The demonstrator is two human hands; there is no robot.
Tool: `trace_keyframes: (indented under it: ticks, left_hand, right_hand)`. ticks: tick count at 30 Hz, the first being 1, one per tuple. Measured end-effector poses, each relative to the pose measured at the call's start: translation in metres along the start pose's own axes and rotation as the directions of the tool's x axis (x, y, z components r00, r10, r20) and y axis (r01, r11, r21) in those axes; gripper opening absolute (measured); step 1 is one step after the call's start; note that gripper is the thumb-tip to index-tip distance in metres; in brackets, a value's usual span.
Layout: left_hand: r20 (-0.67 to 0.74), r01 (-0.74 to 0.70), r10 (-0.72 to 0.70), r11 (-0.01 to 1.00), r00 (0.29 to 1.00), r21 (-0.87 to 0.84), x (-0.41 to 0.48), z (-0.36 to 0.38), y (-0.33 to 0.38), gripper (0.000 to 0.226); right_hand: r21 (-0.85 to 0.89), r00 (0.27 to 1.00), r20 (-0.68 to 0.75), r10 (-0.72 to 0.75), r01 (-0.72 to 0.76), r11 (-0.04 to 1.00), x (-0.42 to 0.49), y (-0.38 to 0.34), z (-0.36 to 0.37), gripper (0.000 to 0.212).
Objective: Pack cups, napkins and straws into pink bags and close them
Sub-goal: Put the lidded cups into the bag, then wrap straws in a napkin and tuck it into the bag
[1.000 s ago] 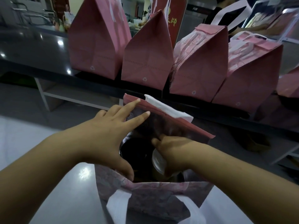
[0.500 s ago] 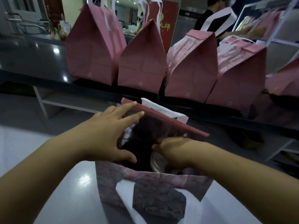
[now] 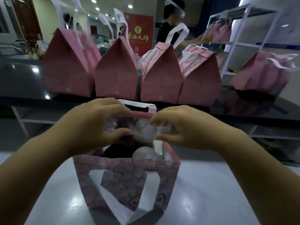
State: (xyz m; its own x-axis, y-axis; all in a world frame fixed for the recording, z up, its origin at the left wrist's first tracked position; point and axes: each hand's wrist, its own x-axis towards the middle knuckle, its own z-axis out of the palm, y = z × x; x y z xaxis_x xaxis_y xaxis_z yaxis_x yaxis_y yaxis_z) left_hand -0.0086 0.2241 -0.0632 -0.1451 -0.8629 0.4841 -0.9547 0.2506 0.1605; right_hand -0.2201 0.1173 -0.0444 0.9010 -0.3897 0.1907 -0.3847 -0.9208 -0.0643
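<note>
Though apart, fingers (image 3: pixel 112 106) tight on bag (image 3: pixel 167 176).

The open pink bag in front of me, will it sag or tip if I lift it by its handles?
The pink bag probably sags: its white handle droops limp down the front. With a domed-lid cup inside, it's likely bottom-heavy, so unlikely to tip.

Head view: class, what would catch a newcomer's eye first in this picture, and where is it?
First, the open pink bag front and centre on the pale table, with the left hand and right hand pinching its far rim. Inside it a clear domed cup lid shows. Behind, a row of closed pink bags stands along the dark counter.
</note>
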Motion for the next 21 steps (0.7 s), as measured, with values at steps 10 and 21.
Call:
trace_keyframes:
  ticks: [10,21]
  left_hand:
    - [-0.009,-0.085,0.085,0.996,0.996,-0.003,0.027,0.018,0.134,0.046]
    - [0.131,-0.001,0.021,0.989,0.991,-0.147,0.054,0.155,0.273,0.053]
  right_hand:
    - [0.073,0.987,-0.100,0.129,-0.122,0.990,-0.135,0.054,-0.027,0.037]
    - [0.031,0.941,0.086,0.329,-0.332,0.943,-0.306,0.154,0.004,0.037]
